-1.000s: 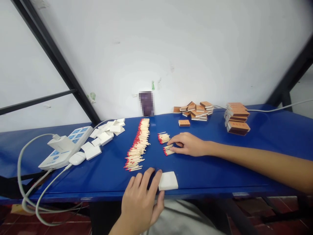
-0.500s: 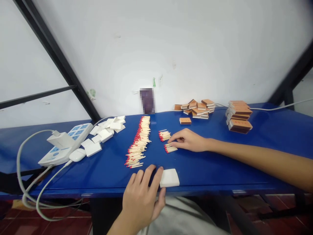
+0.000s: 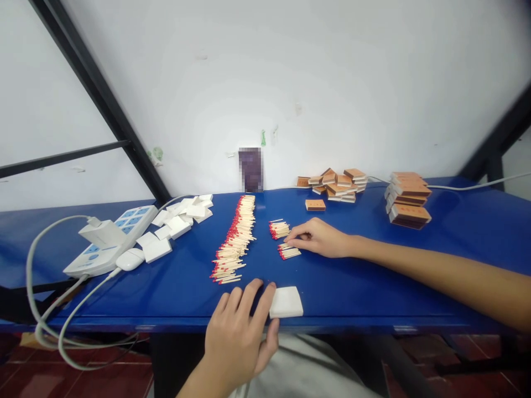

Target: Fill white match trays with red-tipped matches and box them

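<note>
Blue bench: right hand slid off lower match bundle. Tips now at upper bundle, its 9 o'clock; grip curled, can't tell if pinching. Left hand unmoved, spread flat, touching white tray at 1 o'clock.

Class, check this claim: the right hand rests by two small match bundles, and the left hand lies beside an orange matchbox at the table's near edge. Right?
No: the head view shows the left hand beside a white tray, not an orange matchbox. The right hand does rest by the match bundles.
</note>
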A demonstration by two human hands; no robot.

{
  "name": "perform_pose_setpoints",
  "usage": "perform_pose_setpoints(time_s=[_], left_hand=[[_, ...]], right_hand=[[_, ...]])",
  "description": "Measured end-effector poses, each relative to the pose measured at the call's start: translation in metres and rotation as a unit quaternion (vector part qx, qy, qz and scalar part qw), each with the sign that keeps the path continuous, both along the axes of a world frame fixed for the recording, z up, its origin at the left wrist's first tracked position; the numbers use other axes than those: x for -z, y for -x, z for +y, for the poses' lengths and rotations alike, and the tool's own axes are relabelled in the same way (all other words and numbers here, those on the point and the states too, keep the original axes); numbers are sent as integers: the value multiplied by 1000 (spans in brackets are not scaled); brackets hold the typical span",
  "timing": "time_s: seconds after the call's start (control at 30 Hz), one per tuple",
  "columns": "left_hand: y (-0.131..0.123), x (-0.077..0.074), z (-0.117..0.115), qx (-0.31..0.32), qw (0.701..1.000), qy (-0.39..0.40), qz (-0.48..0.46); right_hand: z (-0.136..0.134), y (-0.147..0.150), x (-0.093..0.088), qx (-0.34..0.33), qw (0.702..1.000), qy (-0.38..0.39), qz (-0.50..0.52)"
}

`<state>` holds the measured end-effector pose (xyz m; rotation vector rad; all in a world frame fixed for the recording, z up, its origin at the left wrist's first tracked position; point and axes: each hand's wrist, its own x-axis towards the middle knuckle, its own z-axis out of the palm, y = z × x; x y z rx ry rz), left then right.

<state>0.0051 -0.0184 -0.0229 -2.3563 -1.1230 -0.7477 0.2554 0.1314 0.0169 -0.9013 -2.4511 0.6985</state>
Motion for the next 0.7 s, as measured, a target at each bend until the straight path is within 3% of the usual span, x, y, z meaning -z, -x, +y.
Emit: perform_pose_setpoints(time_s=[0.37,0.53,0.7], left_hand=[[1,3,-2,-2,1000,-4,-1],[4,2,-2,-6,999,46,-23],[4,-2,-2,2,995,83,-57]], right_hand=[[-1,-1,-2,-10,1000,11,-7],[-6,0,-9,2,998,-44,-53],[-11,2,-23,-50,989,-81,-117]])
